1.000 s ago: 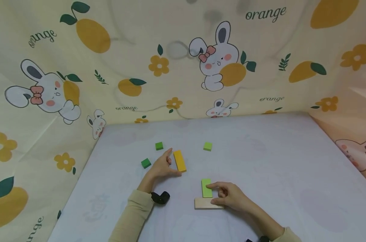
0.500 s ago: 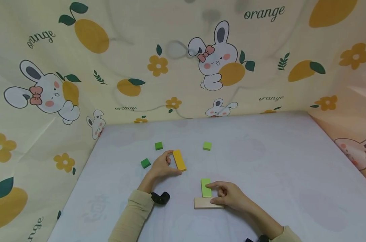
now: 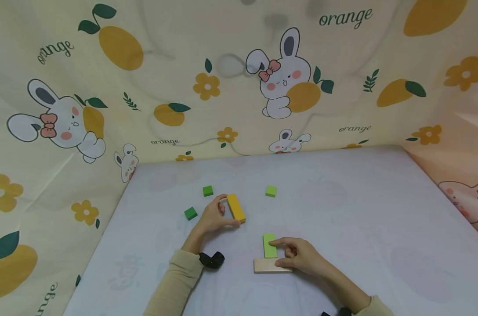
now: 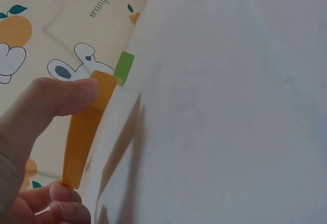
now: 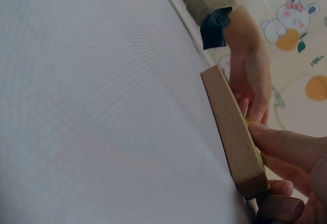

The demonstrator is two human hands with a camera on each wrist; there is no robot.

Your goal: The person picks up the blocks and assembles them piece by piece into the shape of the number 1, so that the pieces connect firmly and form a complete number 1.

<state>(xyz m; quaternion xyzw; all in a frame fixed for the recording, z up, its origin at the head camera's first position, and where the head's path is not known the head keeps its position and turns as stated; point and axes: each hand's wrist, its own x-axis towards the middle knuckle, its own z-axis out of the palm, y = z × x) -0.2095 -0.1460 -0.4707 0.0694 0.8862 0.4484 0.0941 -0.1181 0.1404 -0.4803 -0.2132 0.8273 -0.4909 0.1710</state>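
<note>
My left hand [image 3: 214, 217] pinches a long yellow block [image 3: 236, 208] by its two ends, index finger at the far end and thumb at the near one. In the left wrist view the yellow block [image 4: 84, 137] is raised over the table, with a shadow under it. My right hand [image 3: 302, 256] has its thumb on a plain wooden block [image 3: 265, 265] and its index fingertip on a light green block [image 3: 268, 248]. The green block lies against the wooden one's far side. In the right wrist view, curled fingers reach the end of the wooden block [image 5: 232, 127].
Two small dark green blocks, one nearer [image 3: 190, 213] and one farther [image 3: 208, 191], lie left of the yellow block. A small light green block [image 3: 270, 191] sits farther back. A patterned cloth [image 3: 239, 87] stands behind the white table [image 3: 361, 210].
My left index finger, at first apart from the yellow block, has come onto its far end. The block has risen slightly and shifted right. My right hand has stayed in place.
</note>
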